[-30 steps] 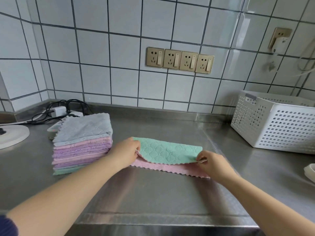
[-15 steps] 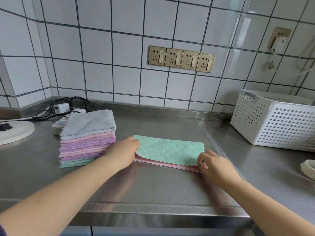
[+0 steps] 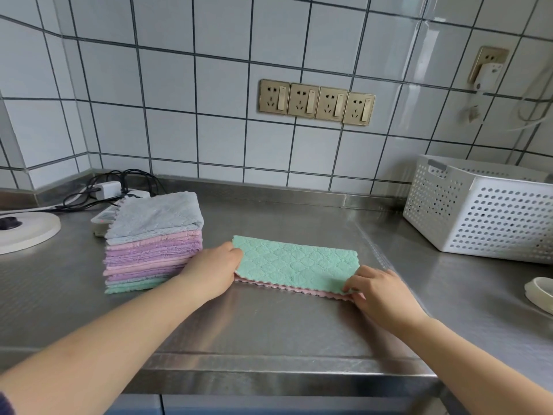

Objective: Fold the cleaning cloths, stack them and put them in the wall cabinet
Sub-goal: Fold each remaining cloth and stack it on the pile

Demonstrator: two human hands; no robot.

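A green cloth with a pink underside (image 3: 294,263) lies folded in half on the steel counter (image 3: 269,324), its pink scalloped edge showing along the near side. My left hand (image 3: 214,272) holds its near left corner, fingers curled over the edge. At the near right corner my right hand (image 3: 381,295) pinches the cloth's two layers together. A stack of folded cloths (image 3: 152,245), grey on top over pink, purple and green ones, stands just left of my left hand. No wall cabinet is in view.
A white perforated basket (image 3: 484,211) stands at the back right. A white round base (image 3: 27,232) sits at the far left, with a charger and black cables (image 3: 110,190) behind the stack. A white round object (image 3: 540,292) is at the right edge.
The green top layer, lifted a second ago, now lies flat over the pink layer with edges nearly aligned. Both hands stay at the near corners.
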